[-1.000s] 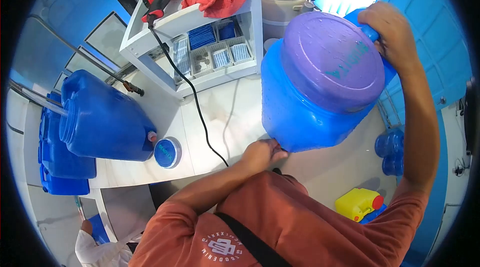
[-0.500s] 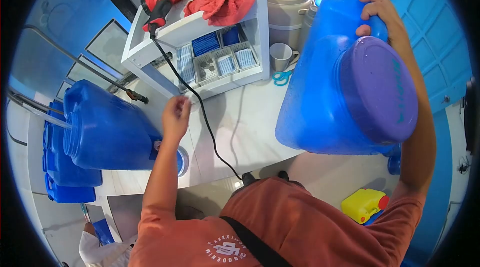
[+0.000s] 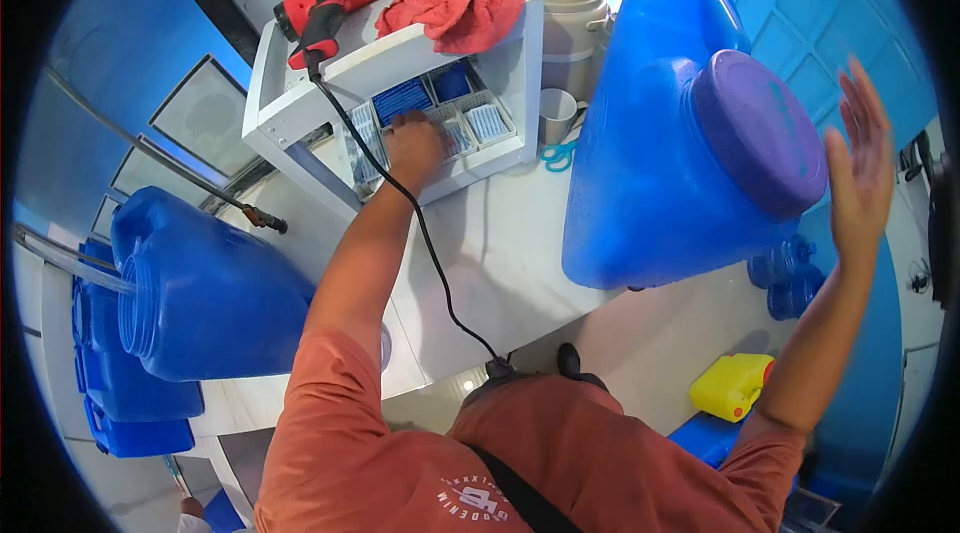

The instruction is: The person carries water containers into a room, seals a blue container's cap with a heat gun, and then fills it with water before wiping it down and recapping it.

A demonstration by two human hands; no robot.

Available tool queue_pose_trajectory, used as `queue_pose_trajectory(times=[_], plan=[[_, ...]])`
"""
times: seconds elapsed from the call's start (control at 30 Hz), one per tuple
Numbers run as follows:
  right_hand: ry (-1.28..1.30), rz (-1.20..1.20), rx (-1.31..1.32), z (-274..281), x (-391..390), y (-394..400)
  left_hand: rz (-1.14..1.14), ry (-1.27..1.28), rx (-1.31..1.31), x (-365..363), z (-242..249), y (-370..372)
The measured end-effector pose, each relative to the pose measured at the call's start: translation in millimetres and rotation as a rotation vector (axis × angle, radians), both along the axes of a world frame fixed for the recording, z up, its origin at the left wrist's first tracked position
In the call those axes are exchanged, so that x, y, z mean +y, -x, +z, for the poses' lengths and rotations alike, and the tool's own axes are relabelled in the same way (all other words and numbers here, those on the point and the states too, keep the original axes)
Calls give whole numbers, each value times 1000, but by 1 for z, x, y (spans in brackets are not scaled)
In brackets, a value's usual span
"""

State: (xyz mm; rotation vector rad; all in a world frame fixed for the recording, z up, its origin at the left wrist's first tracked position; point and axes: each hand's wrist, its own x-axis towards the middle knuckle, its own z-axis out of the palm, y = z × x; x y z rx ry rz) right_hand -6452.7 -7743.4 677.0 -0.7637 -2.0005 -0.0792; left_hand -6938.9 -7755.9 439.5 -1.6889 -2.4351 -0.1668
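Note:
My left hand (image 3: 415,148) is inside the white shelf unit (image 3: 400,45), fingers curled down into a basket (image 3: 463,165) of small packets. What its fingertips close on is hidden. Blue packets (image 3: 403,100) lie just behind the knuckles, and white-and-blue packets (image 3: 487,122) fill the compartment to the right. My right hand (image 3: 862,158) is raised with fingers spread, holding nothing. Beside it stands a big blue water jug (image 3: 650,153) with a purple screw cap (image 3: 765,133) facing me. The heat gun's black cord (image 3: 425,243) crosses in front of my left forearm.
On top of the shelf lie a red heat gun (image 3: 340,3) and a red cloth (image 3: 460,8). A mug (image 3: 558,117) and teal scissors (image 3: 558,157) sit right of it. An uncapped blue jug (image 3: 215,283) with a tube stands left. A yellow container (image 3: 730,386) is below.
My left hand has moved from over the counter up and right into the shelf's basket. My right hand has let go of the jug's handle and come down right of the cap.

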Motion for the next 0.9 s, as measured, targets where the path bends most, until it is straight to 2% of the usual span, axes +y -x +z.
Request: queue_pose_trajectory(times=[0.07, 0.1, 0.17, 0.2, 0.23, 0.27, 0.3, 0.37, 0.47, 0.5, 0.53, 0.6, 0.67, 0.7, 0.77, 0.87, 0.9], plan=[[39, 53, 146, -21, -45, -20, -102, -400, -111, 5, -22, 18], [35, 81, 191, -33, -66, -30, -111, -401, -106, 7, -27, 29], [213, 492, 274, -60, -100, -57, -145, -738, -383, -2, -36, 44], [353, 677, 337, -67, -112, -44, -143, -733, -378, -17, -34, 39], [496, 869, 396, -74, -124, -25, -125, -765, -820, -44, -31, 31], [620, 899, 378, -91, -132, -22, -100, -787, -1261, -69, -26, 22], [747, 932, 355, -109, -136, -18, -84, -798, -1248, -93, -21, 16], [866, 816, 113, -122, -136, 3, -5, -690, -1197, -149, -11, 0], [937, 865, 15, -144, -133, 47, 107, -691, -1158, -212, 29, -59], [987, 892, 5, -150, -135, 61, 31, -716, -1232, -226, 32, -73], [965, 917, 27, -158, -136, 75, 56, -730, -1219, -237, 40, -93], [950, 970, 36, -169, -141, 98, -33, -711, -1340, -254, 64, -141], [1033, 900, 132, -175, -149, 117, -52, -711, -1296, -264, 82, -183], [1043, 928, 111, -177, -152, 126, -70, -717, -1271, -269, 82, -196], [1204, 1058, 236, -181, -159, 145, -40, -739, -1235, -283, 82, -215], [1335, 1171, 127, -182, -168, 164, 11, -771, -1149, -310, 79, -228], [1323, 1203, 197, -184, -176, 171, 59, -787, -1180, -317, 80, -229]])
